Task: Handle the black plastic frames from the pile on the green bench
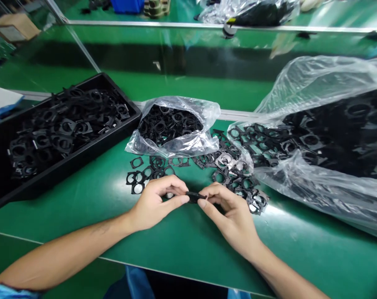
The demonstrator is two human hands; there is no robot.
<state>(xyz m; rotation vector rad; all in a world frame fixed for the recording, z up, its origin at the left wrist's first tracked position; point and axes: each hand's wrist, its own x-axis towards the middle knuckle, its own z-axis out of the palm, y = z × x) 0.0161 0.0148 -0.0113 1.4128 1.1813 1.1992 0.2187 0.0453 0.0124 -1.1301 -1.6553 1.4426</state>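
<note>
Between my two hands, just above the green table, is a small flat black plastic part point(194, 197), seen almost edge-on. My left hand point(157, 201) pinches its left end between thumb and fingers. On the right end, the thumb and fingertips of my right hand point(230, 211) are closed as well. Loose black frames with round holes point(139, 176) lie just beyond my left hand. More of these frames point(228, 160) are heaped beyond my right hand, some overlapping. Whether the held part has the same round hole cannot be seen at this angle.
A black tray point(79, 162) full of such parts stands at the left. A small clear bag point(204, 143) of them lies at the back middle, and a large clear bag point(300, 187) spills parts at the right. A metal rail point(238, 115) runs behind.
</note>
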